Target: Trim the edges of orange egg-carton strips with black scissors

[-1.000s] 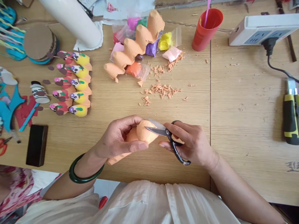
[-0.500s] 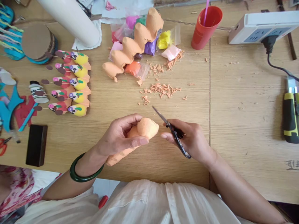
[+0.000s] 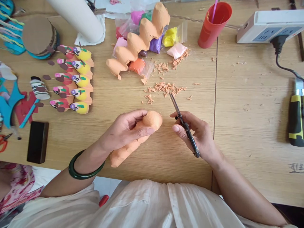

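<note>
My left hand (image 3: pixel 129 131) is wrapped round an orange egg carton strip (image 3: pixel 152 120), whose rounded end cup sticks out past the thumb; its lower end slants down toward the table's front edge. In my right hand (image 3: pixel 199 131) I hold dark-handled scissors (image 3: pixel 186 126), blades together and pointing up and away from me. A gap separates the scissors from the strip. Beyond both hands lie orange trimmings (image 3: pixel 166 88) in loose piles. A second orange carton strip (image 3: pixel 135 44) rests across small bags of coloured clay (image 3: pixel 155 46).
At left stand painted carton figures (image 3: pixel 71 80) in red and yellow, a small bottle (image 3: pixel 39 88) and a black box (image 3: pixel 38 142). Farther back are a white roll (image 3: pixel 80 19) and a red cup (image 3: pixel 213 27). A power strip (image 3: pixel 258 25) and a utility knife (image 3: pixel 295 120) lie at right.
The scissors have turned more upright and moved slightly right with my right hand, away from the strip. My left hand has tilted the carton strip a little. The whole view has shifted slightly.
</note>
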### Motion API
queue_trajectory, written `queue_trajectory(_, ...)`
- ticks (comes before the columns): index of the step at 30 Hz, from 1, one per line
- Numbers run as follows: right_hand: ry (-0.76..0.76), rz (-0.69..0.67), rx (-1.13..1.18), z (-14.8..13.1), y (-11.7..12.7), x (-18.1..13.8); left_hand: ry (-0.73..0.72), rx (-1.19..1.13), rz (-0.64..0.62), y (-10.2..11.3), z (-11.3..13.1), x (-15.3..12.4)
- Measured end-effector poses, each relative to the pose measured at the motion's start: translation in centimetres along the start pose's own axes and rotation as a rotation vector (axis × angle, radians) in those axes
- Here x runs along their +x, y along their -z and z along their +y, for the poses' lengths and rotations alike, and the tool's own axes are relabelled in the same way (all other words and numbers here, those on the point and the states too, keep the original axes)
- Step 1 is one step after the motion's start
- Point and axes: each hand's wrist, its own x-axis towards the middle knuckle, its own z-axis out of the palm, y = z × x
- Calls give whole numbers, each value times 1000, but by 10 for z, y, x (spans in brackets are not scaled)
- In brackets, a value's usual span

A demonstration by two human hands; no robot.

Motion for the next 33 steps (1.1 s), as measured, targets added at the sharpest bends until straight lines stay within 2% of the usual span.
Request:
queue_trajectory(5, -20, 71, 185, 0, -8, 1, 76, 196, -54, -5, 3, -2)
queue_trajectory(9, -26, 75, 268, 1, -11, 2, 144, 330, -103, -10, 7, 0)
queue_trajectory(13, -103, -20, 408, 6, -10, 6, 148, 352, -170, -12, 14, 4)
queue_trajectory(17, -163, -137, 569, 14, -11, 11, 149, 384, -159, -12, 15, 8)
queue_trajectory(19, -184, -161, 625, 17, -11, 13, 49, 455, -122, -11, 11, 9)
queue_trajectory(23, -245, -149, 726, 21, -10, 14, -283, 715, 17, -5, 4, 6)
queue_trajectory(26, -305, -144, 770, 19, -9, 15, -421, 846, 82, -2, 2, 2)
queue_trajectory(28, -321, -150, 778, 16, -8, 16, -553, 835, 132, -2, 0, -2)
queue_trajectory(31, -297, -120, 786, 12, -8, 17, -792, 710, 303, -4, -8, -9)
queue_trajectory(33, -272, -72, 783, 9, -7, 18, -869, 633, 386, -6, -17, -16)
